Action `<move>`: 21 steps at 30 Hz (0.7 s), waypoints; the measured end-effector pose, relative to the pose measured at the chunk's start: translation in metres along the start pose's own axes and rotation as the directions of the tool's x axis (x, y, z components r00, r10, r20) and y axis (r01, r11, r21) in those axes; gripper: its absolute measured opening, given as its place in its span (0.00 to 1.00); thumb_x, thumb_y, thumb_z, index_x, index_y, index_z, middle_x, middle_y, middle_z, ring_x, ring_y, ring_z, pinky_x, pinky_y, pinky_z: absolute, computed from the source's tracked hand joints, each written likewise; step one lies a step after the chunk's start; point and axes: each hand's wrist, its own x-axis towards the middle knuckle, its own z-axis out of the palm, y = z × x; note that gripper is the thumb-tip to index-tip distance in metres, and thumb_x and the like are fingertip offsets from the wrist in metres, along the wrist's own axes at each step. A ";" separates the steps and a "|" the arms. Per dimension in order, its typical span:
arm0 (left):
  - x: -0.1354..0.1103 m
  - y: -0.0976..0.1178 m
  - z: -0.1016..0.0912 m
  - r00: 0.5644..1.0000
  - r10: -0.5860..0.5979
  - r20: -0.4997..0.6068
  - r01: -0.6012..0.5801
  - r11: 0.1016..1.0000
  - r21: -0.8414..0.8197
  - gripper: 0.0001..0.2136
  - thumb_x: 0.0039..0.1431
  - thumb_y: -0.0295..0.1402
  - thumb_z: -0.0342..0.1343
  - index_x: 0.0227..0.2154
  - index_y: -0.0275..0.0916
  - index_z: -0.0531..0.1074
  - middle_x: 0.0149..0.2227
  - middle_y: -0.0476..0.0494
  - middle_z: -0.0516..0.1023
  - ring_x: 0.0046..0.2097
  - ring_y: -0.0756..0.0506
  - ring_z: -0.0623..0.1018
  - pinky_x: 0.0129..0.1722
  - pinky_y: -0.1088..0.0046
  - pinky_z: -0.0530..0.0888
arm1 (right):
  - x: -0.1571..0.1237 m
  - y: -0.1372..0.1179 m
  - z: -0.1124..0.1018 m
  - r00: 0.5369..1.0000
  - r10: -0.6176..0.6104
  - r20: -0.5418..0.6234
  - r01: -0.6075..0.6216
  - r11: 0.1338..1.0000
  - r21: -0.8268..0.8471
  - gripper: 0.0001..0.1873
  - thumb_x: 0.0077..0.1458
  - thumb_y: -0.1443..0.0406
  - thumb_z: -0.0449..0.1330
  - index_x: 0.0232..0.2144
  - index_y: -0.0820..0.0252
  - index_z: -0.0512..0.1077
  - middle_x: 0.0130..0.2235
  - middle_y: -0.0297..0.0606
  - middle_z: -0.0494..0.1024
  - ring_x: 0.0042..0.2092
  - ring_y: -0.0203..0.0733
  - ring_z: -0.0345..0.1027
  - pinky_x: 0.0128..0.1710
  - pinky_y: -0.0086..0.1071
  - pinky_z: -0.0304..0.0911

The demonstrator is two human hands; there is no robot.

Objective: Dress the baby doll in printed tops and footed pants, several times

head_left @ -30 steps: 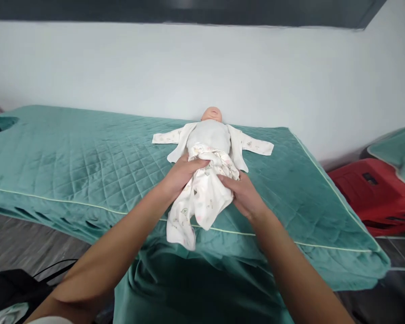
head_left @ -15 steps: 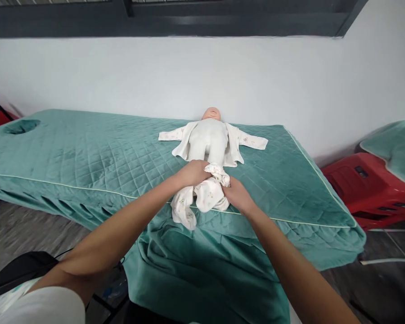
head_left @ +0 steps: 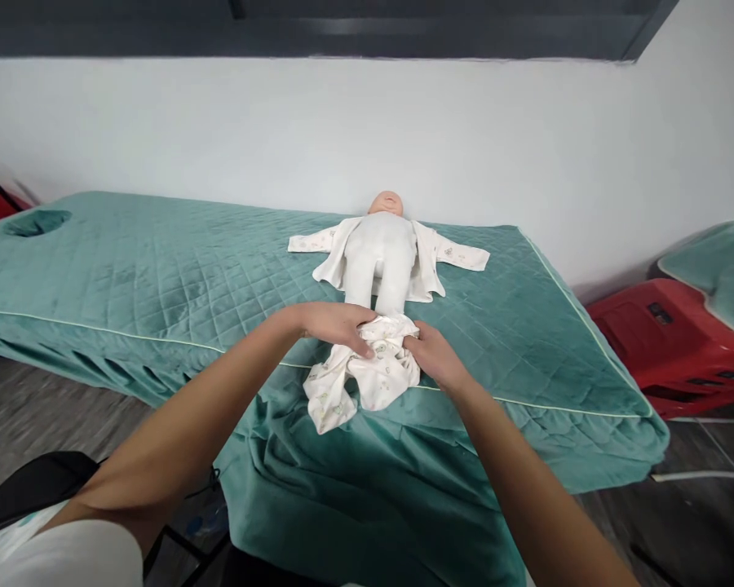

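A baby doll lies on its back, its white legs pointing toward me. Under it a white baby jacket is spread open with both sleeves stretched out. Patterned white baby trousers are bunched around the lower ends of the legs, hiding the feet. My left hand holds the left side of the waistband, thumb over the front and fingers near the top edge. On the right side, my right hand pinches the waistband. The trouser legs droop over the near edge of the bed.
The doll lies on a bed with a green quilted cover, which has a face hole at the far left. A pale wall stands behind. Red plastic stools are at the right, and a green cloth lies over them.
The trousers have spread wider and their legs hang straighter, lower toward me. More of the doll's legs shows. My left hand has shifted left and down, its thumb now on the trousers' front.
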 end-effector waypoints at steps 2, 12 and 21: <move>-0.001 -0.002 -0.004 1.000 0.022 0.016 -0.022 0.999 -0.028 0.20 0.53 0.41 0.65 0.48 0.40 0.74 0.52 0.45 0.80 0.53 0.39 0.77 0.48 0.72 0.71 | 0.000 0.000 0.002 1.000 -0.011 -0.002 0.011 1.000 -0.015 0.10 0.50 0.61 0.56 0.33 0.57 0.74 0.37 0.36 0.80 0.41 0.48 0.72 0.40 0.36 0.64; 0.015 -0.015 0.011 0.961 0.080 -0.264 -0.249 0.659 -0.710 0.16 0.53 0.30 0.68 0.45 0.36 0.76 0.46 0.39 0.81 0.46 0.43 0.80 0.48 0.67 0.75 | 0.003 0.002 0.017 0.982 -0.063 -0.180 0.154 0.818 0.554 0.17 0.52 0.53 0.63 0.41 0.55 0.74 0.39 0.36 0.82 0.43 0.48 0.75 0.43 0.39 0.69; 0.030 -0.020 -0.002 0.894 0.102 -0.436 -0.421 0.521 -0.742 0.28 0.39 0.19 0.69 0.47 0.38 0.77 0.46 0.43 0.80 0.47 0.45 0.79 0.46 0.70 0.75 | 0.038 0.006 0.014 0.874 -0.193 -0.446 0.373 0.853 0.364 0.10 0.54 0.61 0.61 0.39 0.55 0.76 0.41 0.36 0.81 0.45 0.47 0.72 0.50 0.40 0.67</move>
